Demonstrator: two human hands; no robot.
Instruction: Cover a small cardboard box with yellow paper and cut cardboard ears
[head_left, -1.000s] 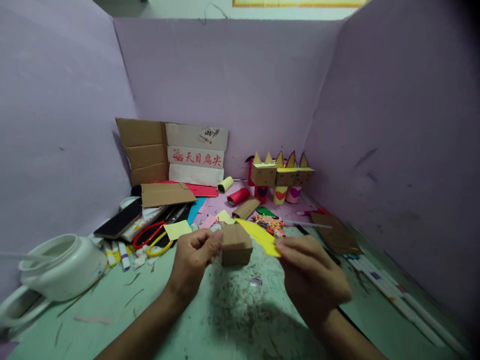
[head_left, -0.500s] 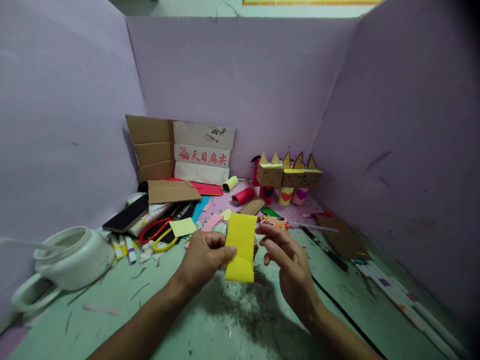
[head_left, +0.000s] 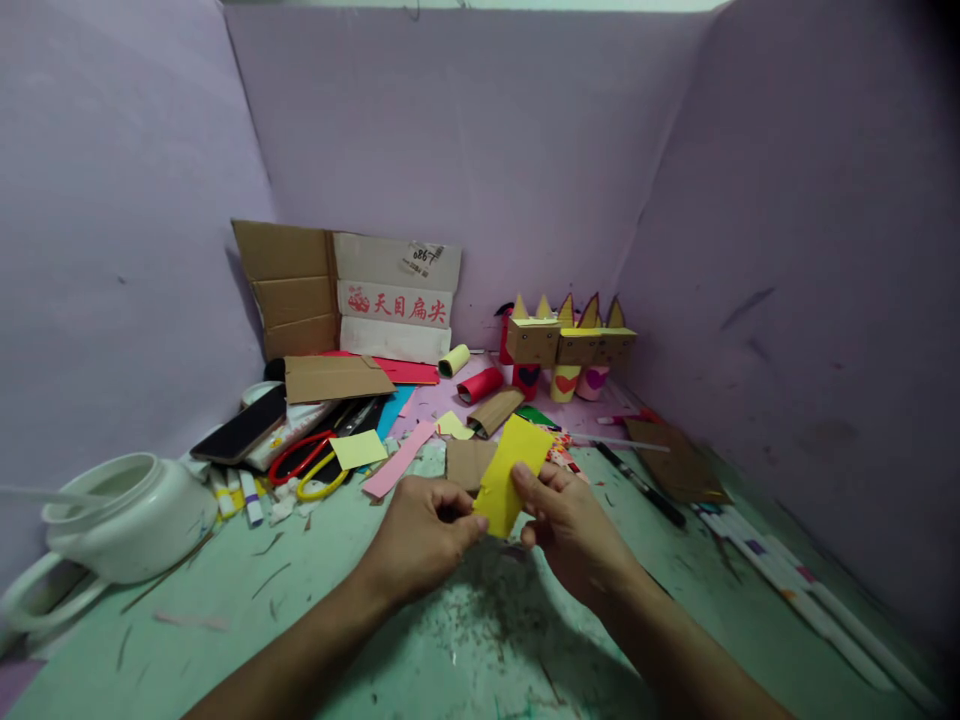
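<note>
A strip of yellow paper (head_left: 517,462) is held up, tilted, between my two hands. My right hand (head_left: 574,520) pinches its right edge, thumb on the near face. At the lower left corner, my left hand (head_left: 427,530) grips the paper between thumb and curled fingers. Just behind the strip is a small brown cardboard piece (head_left: 466,462), partly covered by it; I cannot tell whether it rests on the table. Left of it lies a pink paper strip (head_left: 401,460).
Scissors with red and yellow handles (head_left: 304,460), a phone (head_left: 244,425) and a white pot (head_left: 127,515) stand left. Behind are a red roll (head_left: 480,385) and cardboard-headed figures (head_left: 562,345). A black pen (head_left: 641,485) and white markers (head_left: 795,590) lie right.
The yellow paper has turned from upright to tilted right. My right hand, previously apart from it, now pinches its right edge. The cardboard piece behind has come into view.
</note>
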